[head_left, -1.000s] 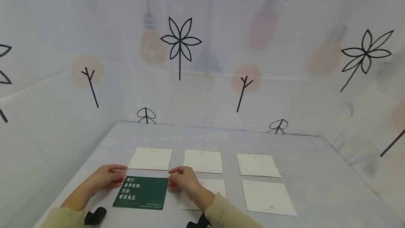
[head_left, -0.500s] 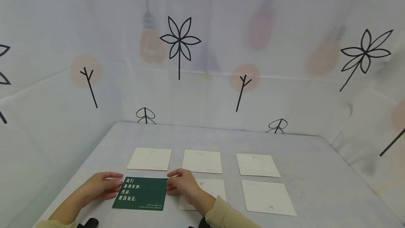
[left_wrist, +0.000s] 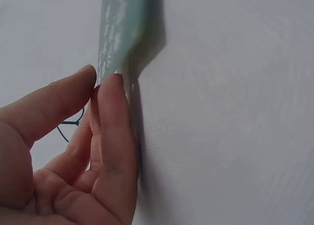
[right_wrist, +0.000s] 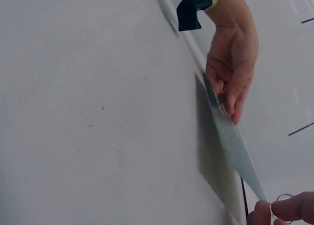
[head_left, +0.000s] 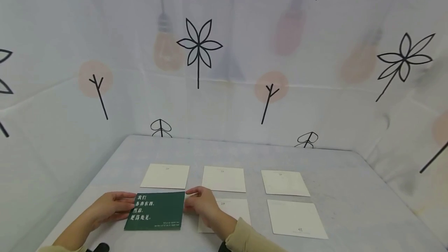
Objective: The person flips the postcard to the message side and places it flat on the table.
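A dark green postcard (head_left: 157,211) with white Chinese writing is held between my two hands in the head view. Its far edge is raised off the table, and the right wrist view shows a shadow beneath it. My left hand (head_left: 110,209) pinches the left edge; in the left wrist view, its thumb and fingers (left_wrist: 115,117) meet at the card's side. At the far right corner, my right hand (head_left: 204,205) grips the card between thumb and fingertips, seen low in the right wrist view.
Behind the green card lies a cream card (head_left: 165,176). Two more, a middle card (head_left: 224,179) and a right card (head_left: 285,183), continue that row. Nearer lie a card (head_left: 234,209) partly under my right hand and another card (head_left: 297,219). A patterned curtain (head_left: 224,108) stands behind the table.
My left hand has come nearer and closed on the green postcard's left edge. The card, flat on the table before, now has its far edge lifted. The cream cards have stayed put.
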Demonstrator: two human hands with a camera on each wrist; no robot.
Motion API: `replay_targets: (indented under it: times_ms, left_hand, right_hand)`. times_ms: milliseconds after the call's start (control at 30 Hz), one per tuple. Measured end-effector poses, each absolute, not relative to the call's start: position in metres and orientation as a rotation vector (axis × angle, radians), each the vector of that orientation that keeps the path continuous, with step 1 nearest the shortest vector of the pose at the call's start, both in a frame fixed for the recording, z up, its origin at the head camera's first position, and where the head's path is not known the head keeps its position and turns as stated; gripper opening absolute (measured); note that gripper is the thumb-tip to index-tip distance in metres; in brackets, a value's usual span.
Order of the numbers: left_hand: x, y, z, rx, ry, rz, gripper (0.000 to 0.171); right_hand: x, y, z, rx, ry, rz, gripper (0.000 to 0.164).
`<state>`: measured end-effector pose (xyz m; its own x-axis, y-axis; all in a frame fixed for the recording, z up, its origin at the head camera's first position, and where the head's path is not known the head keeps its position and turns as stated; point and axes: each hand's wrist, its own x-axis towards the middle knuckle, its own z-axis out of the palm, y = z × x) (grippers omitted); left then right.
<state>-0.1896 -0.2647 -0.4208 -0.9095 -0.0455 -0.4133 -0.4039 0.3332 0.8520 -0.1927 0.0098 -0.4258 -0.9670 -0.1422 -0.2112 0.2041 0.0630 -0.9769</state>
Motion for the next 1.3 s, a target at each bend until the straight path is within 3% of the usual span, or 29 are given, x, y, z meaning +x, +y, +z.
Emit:
replay_targets:
  times_ms: [300,533,1300]
  left_hand:
    - [-0.188,-0.267,-0.423,-0.353,2.306,1.647,0.049]
    - [-0.189,-0.27,-0.423,-0.401,2.287,1.655,0.039]
    - [-0.188,-0.282,-0.414,-0.276,2.217,1.748,0.035]
  right_hand:
    - [-0.192,0.008,-0.425,0.056,2.087,-2.015,0.019]
    - [-0.192,0.007,-0.424,0.122,2.095,-1.955,0.01]
    - [-0.19,0.009,-0.418,0.039,1.903,-2.067,0.011]
